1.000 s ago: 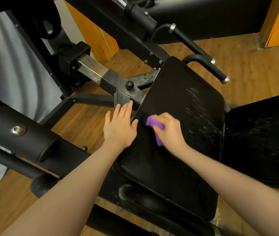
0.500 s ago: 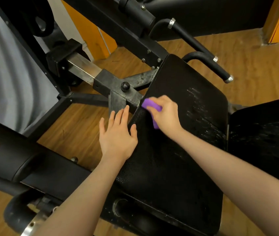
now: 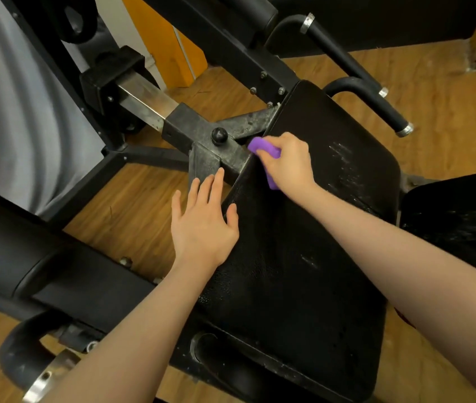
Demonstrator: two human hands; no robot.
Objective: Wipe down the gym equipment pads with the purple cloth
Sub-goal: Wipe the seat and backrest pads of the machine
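Wood-plank flooring [image 3: 132, 205] runs under a black steel machine frame [image 3: 202, 132]. On the seat pad [image 3: 298, 257], the right hand [image 3: 289, 164] clenches its fingers round the purple cloth [image 3: 263, 148] at the pad's upper left edge; the left hand [image 3: 204, 225] rests with relaxed fingers at that edge. Best to keep firm pressure and overlap strokes toward the streaked right side, where whitish residue shows.

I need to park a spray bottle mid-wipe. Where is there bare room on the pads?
Free: the near half of the seat pad, between both forearms. The far left edge is crowded: the right hand holds the purple cloth there, and the left hand rests on that edge, beside the metal bracket.
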